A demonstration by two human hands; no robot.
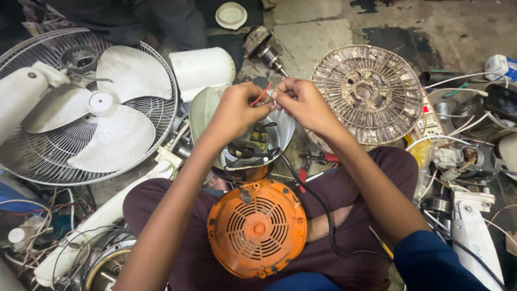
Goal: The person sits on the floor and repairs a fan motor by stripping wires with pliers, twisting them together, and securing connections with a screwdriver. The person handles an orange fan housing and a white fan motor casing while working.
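At the upper centre of the frame, the left hand (pixel 237 110) is closed, pinching a thin red wire (pixel 260 95) between thumb and fingers. The right hand (pixel 302 102) is closed just beside it, its fingertips gripping what appears to be the end of the same wire; the exact contact point is too small to confirm. Both hands sit above an open motor housing (pixel 253 148), which rests between the person's knees at centre frame. A black cable (pixel 318 202) runs from the housing down across the lap. An orange vented cover (pixel 257 228) lies on the lap at lower centre, just below the housing. A white fan (pixel 86 108) with its wire guard occupies the upper left. A round dusty grille (pixel 369 94) lies on the floor at upper right.
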